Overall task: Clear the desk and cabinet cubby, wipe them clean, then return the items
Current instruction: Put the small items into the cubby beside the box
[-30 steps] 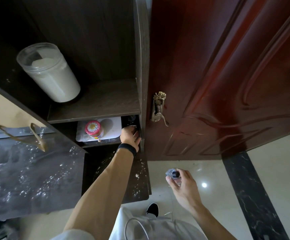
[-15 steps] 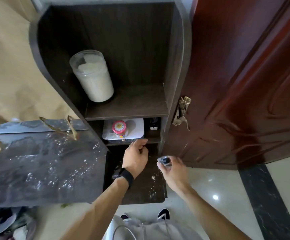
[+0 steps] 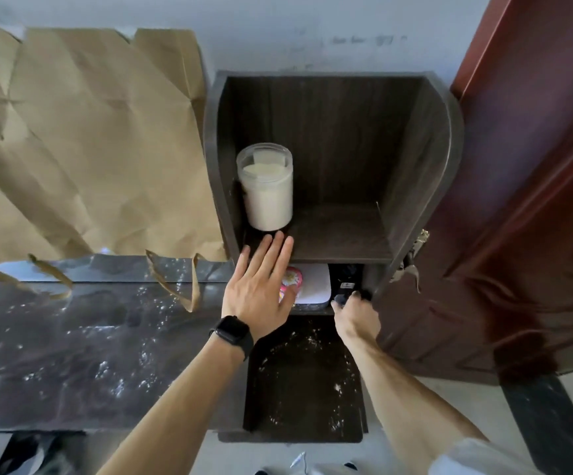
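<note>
Left hand (image 3: pixel 261 289), fingers spread and empty, hovers just short of white jar (image 3: pixel 266 186): grasp low, lift upright. Right hand (image 3: pixel 357 313) pinches small dark item (image 3: pixel 341 298).

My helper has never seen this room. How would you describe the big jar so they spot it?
Find the dark wooden cabinet beside the red-brown door. At the left of its upper cubby stands a tall clear jar of white powder. It is alone on that shelf; the small pink-lidded pot sits lower.

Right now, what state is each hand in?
Left hand: open, fingers straight, holding nothing.
Right hand: curled round a small dark item at the cubby.
</note>
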A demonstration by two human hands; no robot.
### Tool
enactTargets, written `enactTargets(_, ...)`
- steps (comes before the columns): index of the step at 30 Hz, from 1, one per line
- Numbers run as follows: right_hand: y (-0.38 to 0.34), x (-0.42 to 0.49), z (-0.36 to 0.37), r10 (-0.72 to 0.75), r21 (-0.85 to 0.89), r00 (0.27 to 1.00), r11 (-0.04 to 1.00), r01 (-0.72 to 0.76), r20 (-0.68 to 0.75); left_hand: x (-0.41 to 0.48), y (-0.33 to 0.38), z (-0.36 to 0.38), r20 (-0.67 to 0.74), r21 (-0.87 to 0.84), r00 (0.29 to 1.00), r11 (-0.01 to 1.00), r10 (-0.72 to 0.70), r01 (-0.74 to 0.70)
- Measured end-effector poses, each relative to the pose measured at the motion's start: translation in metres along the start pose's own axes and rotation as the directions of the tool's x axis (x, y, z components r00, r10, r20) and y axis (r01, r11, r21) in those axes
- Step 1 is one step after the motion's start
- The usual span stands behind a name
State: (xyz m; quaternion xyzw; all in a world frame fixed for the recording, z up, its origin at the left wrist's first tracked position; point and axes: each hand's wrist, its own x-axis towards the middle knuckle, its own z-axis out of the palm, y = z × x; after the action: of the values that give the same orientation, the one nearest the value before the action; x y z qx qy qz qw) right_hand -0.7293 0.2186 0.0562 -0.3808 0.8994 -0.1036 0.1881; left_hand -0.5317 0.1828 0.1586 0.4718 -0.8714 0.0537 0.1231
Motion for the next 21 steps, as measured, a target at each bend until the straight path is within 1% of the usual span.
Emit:
enactTargets(2,-0.005,0.001,0.003,0.007,-0.024,1.0,1.0,-0.007,-0.004,0.0,-0.002,0.0,-0.022,-0.038,1.0,0.999,0.005,-0.006)
enactTargets(6,-0.013,-0.004,0.01,0.006,-0.052,1.0,0.999,-0.008,-0.025,0.001,-0.008,0.0,-0.018,-0.071,0.999,0.997,0.038,-0.039)
enactTargets(9,-0.007,-0.017,0.019,0.005,-0.004,0.999,1.0,-0.005,-0.051,0.0,-0.009,0.003,-0.031,-0.083,0.999,0.995,0.045,-0.048)
enactTargets(11,0.005,-0.033,0.03,-0.048,0.015,0.995,0.999,0.05,-0.083,0.0,-0.01,0.006,-0.041,-0.092,0.998,0.995,0.046,-0.049)
enactTargets(13,0.018,-0.047,0.041,-0.156,-0.007,0.983,0.988,0.156,-0.102,0.001,-0.01,0.007,-0.043,-0.099,0.998,0.994,0.043,-0.047)
enactTargets(15,0.026,-0.053,0.048,-0.23,-0.036,0.969,0.973,0.227,-0.095,0.002,-0.01,0.009,-0.048,-0.106,0.998,0.993,0.045,-0.05)
enactTargets(18,0.028,-0.049,0.051,-0.276,-0.079,0.958,0.96,0.27,-0.084,0.003,-0.009,0.01,-0.053,-0.109,0.998,0.993,0.044,-0.05)
enactTargets(21,0.029,-0.039,0.048,-0.295,-0.125,0.955,0.949,0.29,-0.019,0.003,-0.008,0.009,-0.045,-0.116,0.998,0.992,0.038,-0.043)
